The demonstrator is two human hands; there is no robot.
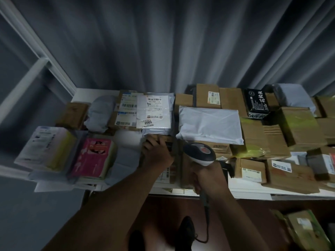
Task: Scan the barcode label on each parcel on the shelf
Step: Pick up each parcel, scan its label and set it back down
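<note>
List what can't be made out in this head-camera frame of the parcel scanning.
- Brown box under the left hand: its barcode label is covered by the hand and forearm.
- Scanner window: faces away; the right hand hides its trigger.
- White poly bag: no label shows on its upper face.
- Pink box: print blurred.
- Boxes at the right edge: cut off.

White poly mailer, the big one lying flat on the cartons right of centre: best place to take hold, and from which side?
Take the white poly mailer by its near right corner, which overhangs the brown carton beneath, coming from the front. It lies flat and limp, so a thumb-over, fingers-under pinch there probably works best. The right hand holds the scanner; the left hand is closer.
</note>
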